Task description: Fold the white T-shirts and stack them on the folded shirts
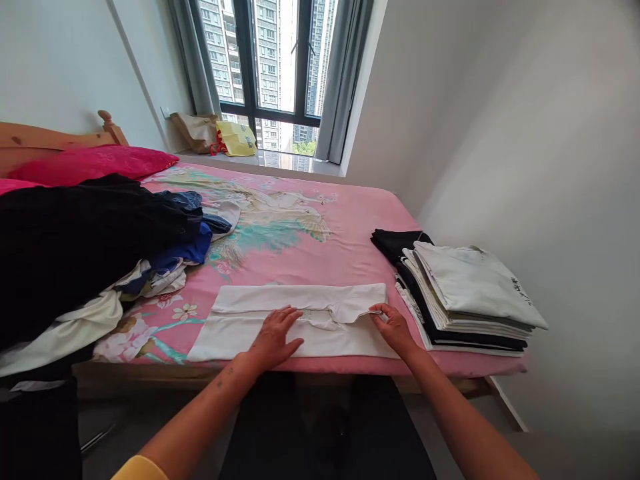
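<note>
A white garment, partly folded into a long strip, lies near the front edge of the pink bed. My left hand rests flat on its middle with fingers spread, pressing it down. My right hand pinches the garment's right end, near the collar fold. Just right of that hand stands a stack of folded clothes, white on top with black and striped pieces beneath.
A heap of unfolded clothes, mostly black with blue and white pieces, covers the bed's left side. Red pillows lie by the wooden headboard. Paper and yellow bags sit on the window sill. A white wall runs close along the right.
</note>
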Demonstrator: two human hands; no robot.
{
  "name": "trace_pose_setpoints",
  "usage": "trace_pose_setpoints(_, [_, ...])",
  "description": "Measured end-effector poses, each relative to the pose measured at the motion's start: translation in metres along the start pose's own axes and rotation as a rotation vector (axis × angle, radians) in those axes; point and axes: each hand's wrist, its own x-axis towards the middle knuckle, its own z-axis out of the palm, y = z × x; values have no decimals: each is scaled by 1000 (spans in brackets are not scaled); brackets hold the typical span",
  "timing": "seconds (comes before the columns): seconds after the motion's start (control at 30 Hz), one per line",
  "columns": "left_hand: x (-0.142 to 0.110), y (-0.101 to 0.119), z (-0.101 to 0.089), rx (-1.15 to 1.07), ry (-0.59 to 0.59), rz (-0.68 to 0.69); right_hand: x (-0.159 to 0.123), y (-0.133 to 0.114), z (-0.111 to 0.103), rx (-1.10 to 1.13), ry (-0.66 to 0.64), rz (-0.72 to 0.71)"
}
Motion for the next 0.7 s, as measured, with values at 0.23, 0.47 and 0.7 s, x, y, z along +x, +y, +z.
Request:
trace_pose_setpoints(0.23, [96,107,76,-286,-16,-143,15,-30,-3,32,82,-239])
trace_pose_setpoints(0.47, [154,92,70,-623,-7,-381,-5,-28,-9,-99,161,-265])
trace_pose_setpoints(0.7, [170,93,54,-656,4,-383,18,-15,28,-377,-398,-471])
